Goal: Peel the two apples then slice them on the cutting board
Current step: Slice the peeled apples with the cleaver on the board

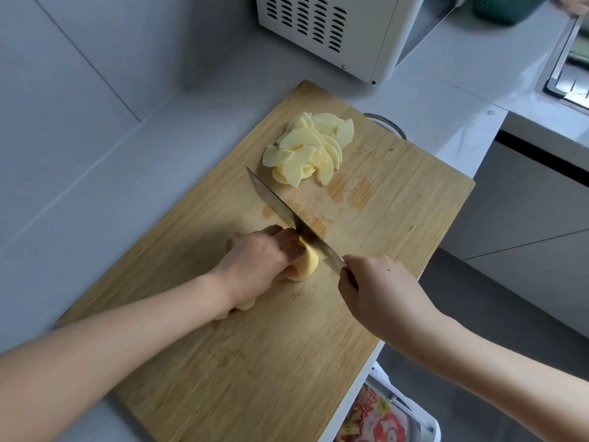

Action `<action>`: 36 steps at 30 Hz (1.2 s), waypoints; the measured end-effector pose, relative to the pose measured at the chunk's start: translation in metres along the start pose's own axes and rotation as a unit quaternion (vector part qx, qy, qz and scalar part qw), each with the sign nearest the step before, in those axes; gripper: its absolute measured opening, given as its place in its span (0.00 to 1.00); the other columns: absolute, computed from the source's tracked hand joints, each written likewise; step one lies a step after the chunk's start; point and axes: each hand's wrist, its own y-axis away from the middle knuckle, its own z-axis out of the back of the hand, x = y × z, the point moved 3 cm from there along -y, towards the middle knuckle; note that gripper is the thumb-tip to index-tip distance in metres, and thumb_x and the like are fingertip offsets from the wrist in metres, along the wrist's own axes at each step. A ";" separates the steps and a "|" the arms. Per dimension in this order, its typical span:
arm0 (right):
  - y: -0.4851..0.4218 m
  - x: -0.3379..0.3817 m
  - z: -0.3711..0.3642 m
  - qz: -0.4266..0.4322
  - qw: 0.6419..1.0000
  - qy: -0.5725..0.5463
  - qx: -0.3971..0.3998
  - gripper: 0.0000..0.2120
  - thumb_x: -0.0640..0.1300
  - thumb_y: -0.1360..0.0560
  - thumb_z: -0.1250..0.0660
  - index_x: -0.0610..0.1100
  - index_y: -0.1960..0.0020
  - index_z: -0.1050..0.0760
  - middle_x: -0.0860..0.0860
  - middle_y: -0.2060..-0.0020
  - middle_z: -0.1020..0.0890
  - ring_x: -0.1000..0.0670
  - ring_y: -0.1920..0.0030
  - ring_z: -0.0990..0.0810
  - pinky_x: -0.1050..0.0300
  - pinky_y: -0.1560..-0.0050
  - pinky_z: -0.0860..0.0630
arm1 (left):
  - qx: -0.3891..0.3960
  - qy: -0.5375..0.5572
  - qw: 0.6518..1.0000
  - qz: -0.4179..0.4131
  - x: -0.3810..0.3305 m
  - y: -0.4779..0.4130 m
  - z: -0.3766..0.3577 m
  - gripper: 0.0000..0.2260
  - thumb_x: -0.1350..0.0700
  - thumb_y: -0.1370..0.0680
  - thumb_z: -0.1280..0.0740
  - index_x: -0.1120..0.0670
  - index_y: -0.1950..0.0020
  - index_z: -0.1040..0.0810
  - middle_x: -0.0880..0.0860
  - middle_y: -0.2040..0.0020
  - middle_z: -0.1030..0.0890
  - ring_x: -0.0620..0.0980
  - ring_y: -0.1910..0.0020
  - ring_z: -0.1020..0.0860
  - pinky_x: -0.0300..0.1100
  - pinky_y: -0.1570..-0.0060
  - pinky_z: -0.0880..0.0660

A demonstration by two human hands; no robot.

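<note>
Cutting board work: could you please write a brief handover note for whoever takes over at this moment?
Left hand holds the peeled apple piece on the cutting board.
Right hand grips the knife, blade on that piece.
A pile of slices lies at the board's far end.
Done: visible apple peeled, one pile sliced.
Left: slice the held piece.
</note>
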 end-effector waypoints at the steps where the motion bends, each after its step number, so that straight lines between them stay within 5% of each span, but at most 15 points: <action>1: -0.001 -0.001 -0.001 -0.002 1.000 -0.004 0.002 0.17 0.42 0.21 0.47 0.49 0.68 0.42 0.53 0.74 0.33 0.54 0.76 0.36 0.64 0.75 0.42 | -0.005 -0.002 1.000 -0.003 -0.001 0.000 0.001 0.09 0.57 0.30 0.24 0.58 0.52 0.16 0.57 0.53 0.17 0.59 0.58 0.19 0.48 0.65 0.20; 8: -0.024 0.000 -0.023 -0.009 0.999 -0.036 -0.001 0.10 0.43 0.20 0.45 0.45 0.61 0.33 0.50 0.70 0.27 0.47 0.68 0.26 0.54 0.69 0.30 | -0.048 0.013 0.999 0.000 -0.006 0.000 0.008 0.09 0.61 0.37 0.20 0.58 0.64 0.19 0.57 0.62 0.20 0.55 0.67 0.22 0.42 0.73 0.24; 13: -0.018 -0.007 -0.016 -0.019 0.996 -0.087 -0.016 0.16 0.42 0.21 0.44 0.48 0.67 0.38 0.52 0.73 0.32 0.52 0.74 0.35 0.60 0.74 0.41 | -0.056 0.011 0.998 0.006 -0.009 0.003 0.009 0.10 0.60 0.38 0.20 0.60 0.63 0.19 0.59 0.60 0.20 0.57 0.65 0.21 0.42 0.73 0.23; 21: 0.006 0.002 -0.003 -0.003 0.999 -0.032 -0.026 0.17 0.40 0.21 0.46 0.47 0.68 0.40 0.52 0.75 0.33 0.53 0.76 0.36 0.62 0.75 0.42 | -0.014 -0.007 0.999 0.030 -0.006 0.006 0.002 0.12 0.58 0.29 0.25 0.60 0.48 0.17 0.60 0.48 0.19 0.63 0.53 0.20 0.52 0.64 0.20; 36: -0.018 -0.002 -0.025 -0.025 0.995 -0.091 -0.016 0.17 0.42 0.21 0.44 0.49 0.68 0.40 0.52 0.73 0.32 0.52 0.73 0.34 0.59 0.74 0.39 | -0.089 0.018 0.996 0.013 -0.010 0.008 0.009 0.10 0.61 0.37 0.20 0.61 0.61 0.18 0.57 0.62 0.20 0.56 0.67 0.22 0.40 0.72 0.25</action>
